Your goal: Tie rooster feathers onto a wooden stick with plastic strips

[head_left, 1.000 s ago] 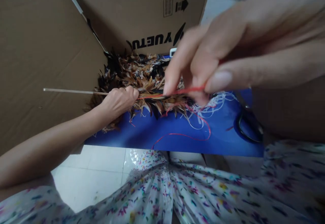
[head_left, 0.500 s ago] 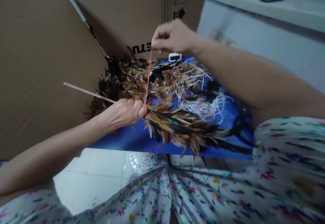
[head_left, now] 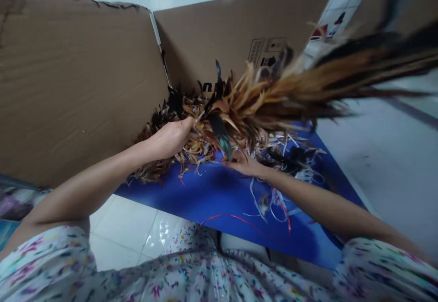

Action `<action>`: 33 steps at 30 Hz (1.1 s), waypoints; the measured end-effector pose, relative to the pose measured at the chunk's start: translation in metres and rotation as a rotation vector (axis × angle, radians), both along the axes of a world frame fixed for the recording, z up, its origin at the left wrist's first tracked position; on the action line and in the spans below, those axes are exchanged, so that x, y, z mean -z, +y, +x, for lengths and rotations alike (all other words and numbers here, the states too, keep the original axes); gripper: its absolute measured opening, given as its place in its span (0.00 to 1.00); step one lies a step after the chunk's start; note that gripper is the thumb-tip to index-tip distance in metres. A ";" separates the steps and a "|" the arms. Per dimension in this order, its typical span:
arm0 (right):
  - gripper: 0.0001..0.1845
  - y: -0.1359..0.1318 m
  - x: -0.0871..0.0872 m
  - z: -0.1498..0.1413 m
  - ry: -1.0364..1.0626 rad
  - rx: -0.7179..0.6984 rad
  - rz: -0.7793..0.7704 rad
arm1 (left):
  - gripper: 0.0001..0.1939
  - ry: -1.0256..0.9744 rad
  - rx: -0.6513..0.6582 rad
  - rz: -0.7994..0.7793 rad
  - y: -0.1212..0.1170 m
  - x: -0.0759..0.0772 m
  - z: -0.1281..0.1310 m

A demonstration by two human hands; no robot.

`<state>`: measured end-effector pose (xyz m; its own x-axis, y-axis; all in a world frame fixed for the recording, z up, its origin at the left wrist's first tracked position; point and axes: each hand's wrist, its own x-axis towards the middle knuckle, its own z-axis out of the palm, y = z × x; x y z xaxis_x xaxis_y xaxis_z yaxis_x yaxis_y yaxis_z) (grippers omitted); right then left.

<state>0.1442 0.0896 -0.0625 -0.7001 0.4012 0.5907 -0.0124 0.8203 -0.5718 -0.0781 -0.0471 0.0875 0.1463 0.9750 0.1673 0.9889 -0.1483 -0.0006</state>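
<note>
My left hand [head_left: 174,138] is closed round the base of a feather duster [head_left: 270,103], where the thin stick seen earlier meets the brown and black feathers. The duster is raised, its feathered end slanting up to the right and blurred at the tip. Under it, my right hand [head_left: 243,163] reaches in from the right, fingertips drawn together beside the pile's front edge. Feathers partly cover those fingers, and what they hold cannot be made out. Behind both hands lies a heap of loose feathers [head_left: 153,167] on the blue tabletop [head_left: 205,197].
Cardboard panels [head_left: 85,87] wall off the left and back. A red string [head_left: 232,217] trails over the table's front edge. White strings [head_left: 278,206] lie tangled at the right. Pale floor tiles [head_left: 128,224] show below.
The duster has swung up from the table, its feathered end now pointing up and right. My right hand has dropped from above, where it pulled a red string taut, to beneath the feathers.
</note>
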 end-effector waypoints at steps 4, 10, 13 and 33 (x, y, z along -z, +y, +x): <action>0.09 -0.038 0.002 0.018 -0.155 -0.114 0.229 | 0.08 -0.152 -0.084 0.031 0.014 0.006 -0.004; 0.08 -0.091 -0.047 0.028 0.084 -0.246 0.261 | 0.09 -0.374 -0.127 -0.033 0.029 0.024 -0.009; 0.05 -0.101 -0.066 0.026 0.302 -0.112 0.168 | 0.08 -0.488 -0.108 -0.049 0.033 0.038 -0.011; 0.10 -0.067 -0.031 -0.053 -0.089 0.410 -0.403 | 0.11 -0.569 -0.228 -0.121 0.042 0.066 -0.003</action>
